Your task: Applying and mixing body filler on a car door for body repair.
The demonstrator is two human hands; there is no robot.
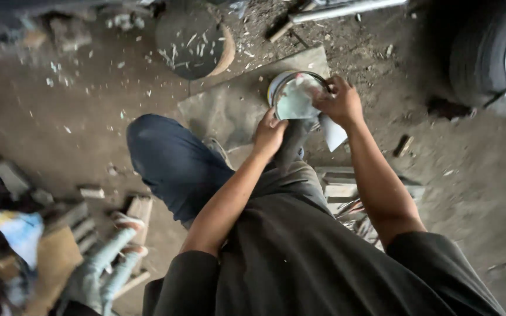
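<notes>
The single head view looks steeply down from close above the person's own arms and lap, facing forward over a dirt floor (pixel 60 117), with a round stump (pixel 194 38) at the far middle and a tyre (pixel 487 52) at far right.

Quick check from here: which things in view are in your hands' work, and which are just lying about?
In hand: round tin, pale paper, left hand, right hand.
Lying about: wooden stump, tyre, metal pipe, wood scraps.
</notes>
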